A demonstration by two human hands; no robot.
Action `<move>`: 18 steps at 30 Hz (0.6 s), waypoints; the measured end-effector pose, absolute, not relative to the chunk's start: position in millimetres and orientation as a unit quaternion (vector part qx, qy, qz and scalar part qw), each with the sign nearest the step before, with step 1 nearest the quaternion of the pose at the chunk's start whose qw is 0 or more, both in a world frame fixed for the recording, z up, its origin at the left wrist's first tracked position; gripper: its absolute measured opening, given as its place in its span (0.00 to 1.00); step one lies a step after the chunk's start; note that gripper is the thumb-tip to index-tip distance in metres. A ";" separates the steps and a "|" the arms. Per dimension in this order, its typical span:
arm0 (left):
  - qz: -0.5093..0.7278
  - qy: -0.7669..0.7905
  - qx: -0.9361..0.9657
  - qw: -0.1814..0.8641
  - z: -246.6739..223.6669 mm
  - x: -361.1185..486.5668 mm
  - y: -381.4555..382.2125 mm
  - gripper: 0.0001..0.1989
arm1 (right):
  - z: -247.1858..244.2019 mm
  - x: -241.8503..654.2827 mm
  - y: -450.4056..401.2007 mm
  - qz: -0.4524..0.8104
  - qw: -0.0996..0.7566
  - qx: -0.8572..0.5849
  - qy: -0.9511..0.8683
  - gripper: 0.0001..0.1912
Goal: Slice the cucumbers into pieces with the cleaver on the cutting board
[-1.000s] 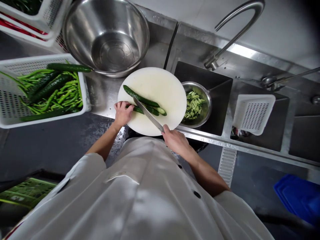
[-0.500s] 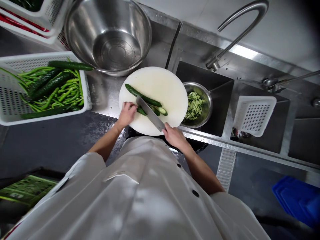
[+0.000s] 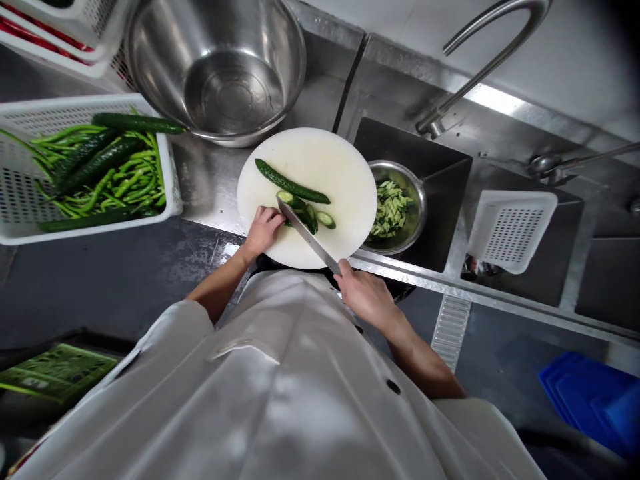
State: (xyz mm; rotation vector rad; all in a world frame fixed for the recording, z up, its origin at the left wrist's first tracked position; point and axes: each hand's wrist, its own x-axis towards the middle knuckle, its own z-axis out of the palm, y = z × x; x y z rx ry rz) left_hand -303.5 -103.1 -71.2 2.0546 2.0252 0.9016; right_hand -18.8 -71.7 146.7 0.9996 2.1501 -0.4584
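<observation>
On a round white cutting board, my right hand grips a kitchen knife by its handle. The blade slants up and left, its far end beside cut cucumber slices. My left hand is closed at the board's left side, fingers curled on a cucumber piece mostly hidden beneath them. A long dark green cucumber lies above the slices. One oval slice rests apart to their right. Cut cucumber pieces fill part of a metal bowl right of the board.
A white basket of green peppers and cucumbers stands at left. Behind it sit a big steel basin and stacked white baskets. To the right are sinks with a faucet and a small white basket.
The knife has come away from the cucumber and its blade has turned more edge-on. A fresh cut face and more slices show beside it. My left hand has shifted slightly right.
</observation>
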 end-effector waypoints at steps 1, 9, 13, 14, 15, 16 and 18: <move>0.300 0.667 0.679 0.064 -70.8 -303.4 -102.9 0.11 | 142.3 -22.9 -70.9 -0.183 0.354 0.387 0.832 0.15; 0.322 0.654 0.678 0.098 -65.5 -314.3 -107.4 0.11 | 96.3 -59.0 -58.2 -0.213 0.324 0.403 0.829 0.18; 0.323 0.681 0.649 0.105 -67.7 -320.0 -114.5 0.08 | 114.3 -49.6 -61.9 -0.200 0.313 0.407 0.834 0.17; 0.322 0.686 0.644 0.102 -68.6 -320.4 -115.6 0.08 | 121.2 -46.8 -64.3 -0.195 0.314 0.408 0.835 0.17; 0.322 0.690 0.641 0.099 -69.4 -320.4 -116.4 0.09 | 127.7 -44.8 -66.9 -0.190 0.316 0.409 0.835 0.17; 0.320 0.692 0.640 0.096 -70.0 -320.1 -116.7 0.10 | 133.4 -43.6 -69.7 -0.187 0.318 0.409 0.834 0.17; 0.314 0.694 0.640 0.096 -70.3 -319.0 -116.3 0.11 | 141.0 -43.6 -74.8 -0.191 0.325 0.405 0.833 0.16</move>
